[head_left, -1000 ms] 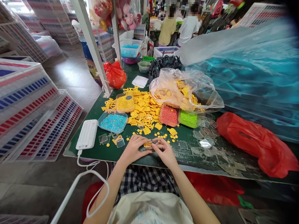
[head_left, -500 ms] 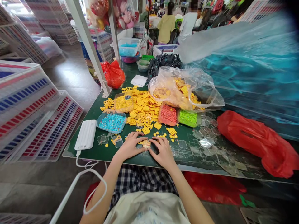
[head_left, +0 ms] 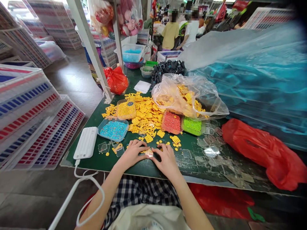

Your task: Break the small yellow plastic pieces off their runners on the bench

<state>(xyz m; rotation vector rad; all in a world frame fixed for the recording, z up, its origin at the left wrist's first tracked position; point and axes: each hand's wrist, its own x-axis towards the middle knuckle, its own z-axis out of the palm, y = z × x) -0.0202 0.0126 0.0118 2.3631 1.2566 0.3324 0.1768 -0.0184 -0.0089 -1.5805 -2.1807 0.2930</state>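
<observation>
Between both hands, near the table's front edge, is a small yellow plastic piece with a shiny clear cover (head_left: 149, 152). My left hand (head_left: 133, 154) grips its left side with thumb and fingers. From the right, the fingertips of my right hand (head_left: 165, 159) close on the same piece. Beyond the hands lies a heap of flat yellow plastic pieces (head_left: 146, 111). Around it stand tubs of blue beads (head_left: 114, 129), yellow beads (head_left: 126, 110), red beads (head_left: 171, 122) and green beads (head_left: 192, 125). Small yellow discs (head_left: 177, 145) lie loose just past my right hand.
A white power bank (head_left: 85, 142) with a cable sits at the left edge. Clear square covers (head_left: 200, 160) are scattered to the right, beside a red plastic bag (head_left: 259, 151). An open clear bag (head_left: 192, 95) of yellow pieces rests behind. Two people stand in the background.
The view has tilted slightly, so the table sits a little lower. Both hands stay at the yellow piece, which now shows a brighter glint.
</observation>
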